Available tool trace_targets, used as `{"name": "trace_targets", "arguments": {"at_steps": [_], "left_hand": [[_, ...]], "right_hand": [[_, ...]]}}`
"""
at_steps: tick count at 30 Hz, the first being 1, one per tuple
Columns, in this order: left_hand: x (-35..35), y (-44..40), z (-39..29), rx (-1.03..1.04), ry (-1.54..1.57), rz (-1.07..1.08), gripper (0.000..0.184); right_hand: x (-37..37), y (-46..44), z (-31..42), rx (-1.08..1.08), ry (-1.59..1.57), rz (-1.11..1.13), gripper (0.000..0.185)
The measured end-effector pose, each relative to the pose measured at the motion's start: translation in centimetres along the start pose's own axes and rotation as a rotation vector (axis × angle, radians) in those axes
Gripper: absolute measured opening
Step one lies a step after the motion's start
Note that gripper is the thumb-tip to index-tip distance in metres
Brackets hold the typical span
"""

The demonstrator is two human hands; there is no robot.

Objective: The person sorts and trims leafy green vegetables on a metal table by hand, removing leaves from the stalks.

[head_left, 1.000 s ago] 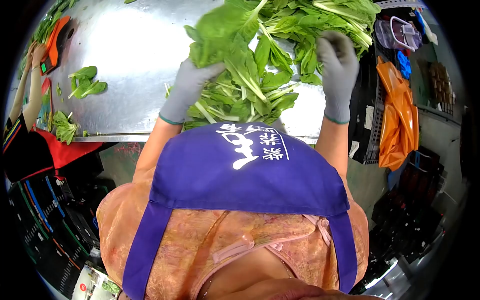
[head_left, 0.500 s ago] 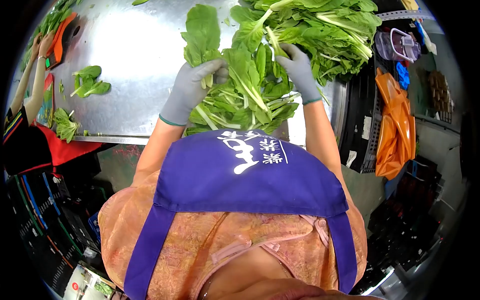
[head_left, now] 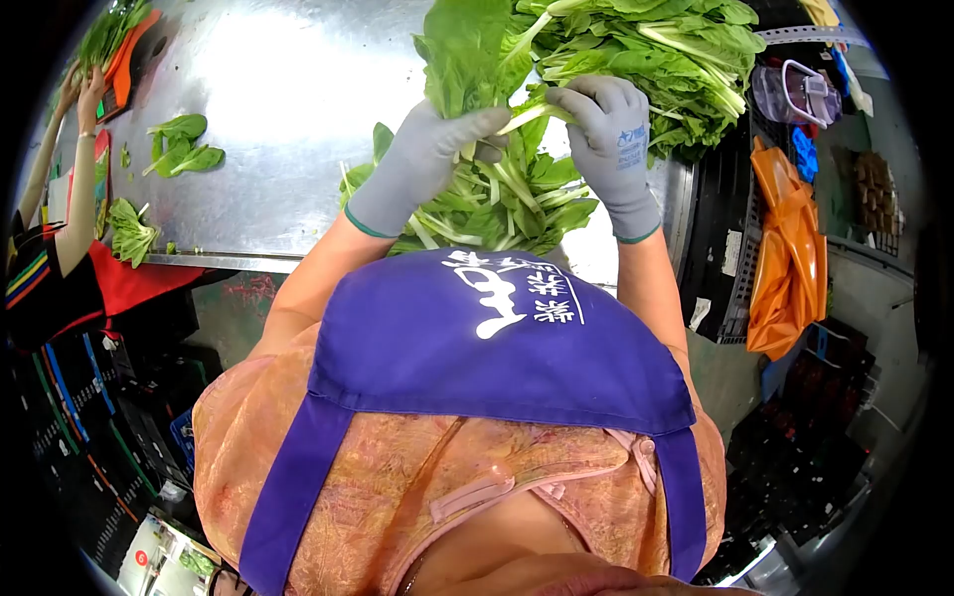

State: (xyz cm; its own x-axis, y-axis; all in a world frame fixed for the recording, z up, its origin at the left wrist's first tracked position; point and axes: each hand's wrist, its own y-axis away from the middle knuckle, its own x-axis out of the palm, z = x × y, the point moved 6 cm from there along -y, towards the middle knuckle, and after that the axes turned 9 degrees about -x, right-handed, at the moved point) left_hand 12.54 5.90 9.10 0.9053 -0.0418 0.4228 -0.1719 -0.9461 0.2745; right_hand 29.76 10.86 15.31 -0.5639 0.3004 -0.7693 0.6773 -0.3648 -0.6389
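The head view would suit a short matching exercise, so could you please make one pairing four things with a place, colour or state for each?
Column one:
1. left hand
2. apron
3. orange plastic
4. large pile of greens

Column two:
A. purple with white lettering
B. heaped toward the far right of the metal table
C. gripping a leafy bunch
D. beyond the table's right edge

Pairs: 1-C, 2-A, 3-D, 4-B.

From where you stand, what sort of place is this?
Probably a vegetable sorting or packing area, judging by the shiny silver metal worktable, the large heap of green leafy vegetables and the purple cloth apron being worn here.
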Motion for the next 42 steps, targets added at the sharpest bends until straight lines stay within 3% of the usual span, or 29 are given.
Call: {"name": "trace_targets", "arguments": {"at_steps": [7, 10, 13, 14, 17, 21, 23, 27, 30, 33, 36, 39, 42], "left_hand": [[-0.6, 0.6, 0.2, 0.026, -0.149, -0.111, 0.014], [-1.9, 0.7, 1.0, -0.084, -0.281, -0.048, 0.019], [-3.2, 1.0, 0.1, -0.032, -0.308, -0.164, 0.027], [-3.5, 1.0, -0.5, -0.010, -0.288, -0.163, 0.037], [-2.4, 0.9, -0.5, -0.083, -0.050, -0.005, 0.038], [-1.2, 1.2, 1.1, -0.079, -0.027, 0.188, 0.026], [-2.0, 1.3, 1.2, -0.177, 0.074, 0.074, 0.023], [-5.1, 1.5, 1.6, -0.178, 0.201, 0.021, 0.027], [-5.7, 1.4, 1.4, -0.153, 0.252, 0.007, 0.030], [-6.2, 0.9, 1.9, -0.132, 0.296, 0.090, 0.029], [-6.9, 1.1, 1.9, -0.112, 0.296, -0.063, 0.027], [-7.1, 1.4, 1.7, -0.006, 0.104, -0.056, 0.024], [-6.9, 0.6, 2.6, -0.121, 0.273, -0.077, 0.022]], "right_hand": [[0.0, 1.3, -1.2, 0.049, 0.136, 0.013, 0.025], [-1.3, 1.7, -2.2, 0.084, 0.164, -0.001, 0.024], [-2.1, 0.7, -1.1, -0.016, 0.119, -0.019, 0.024], [-2.0, 0.3, -0.6, -0.063, 0.094, -0.018, 0.024], [-0.9, -1.3, 2.0, -0.161, 0.063, 0.001, 0.018], [1.8, -2.2, 3.7, -0.229, 0.025, 0.024, 0.020], [2.6, -2.9, 3.0, -0.199, 0.075, -0.029, 0.023], [6.7, -2.9, -4.0, 0.069, 0.109, 0.148, 0.038], [11.4, -2.3, -5.8, 0.003, 0.157, 0.342, 0.046], [14.6, -0.2, -5.6, 0.003, 0.271, 0.650, 0.029], [14.7, 1.6, -4.3, 0.141, 0.217, 0.851, 0.024], [13.6, 3.7, -3.2, 0.068, 0.184, 0.730, 0.021], [9.5, 3.2, -1.9, 0.102, 0.073, 0.445, 0.018]]}}
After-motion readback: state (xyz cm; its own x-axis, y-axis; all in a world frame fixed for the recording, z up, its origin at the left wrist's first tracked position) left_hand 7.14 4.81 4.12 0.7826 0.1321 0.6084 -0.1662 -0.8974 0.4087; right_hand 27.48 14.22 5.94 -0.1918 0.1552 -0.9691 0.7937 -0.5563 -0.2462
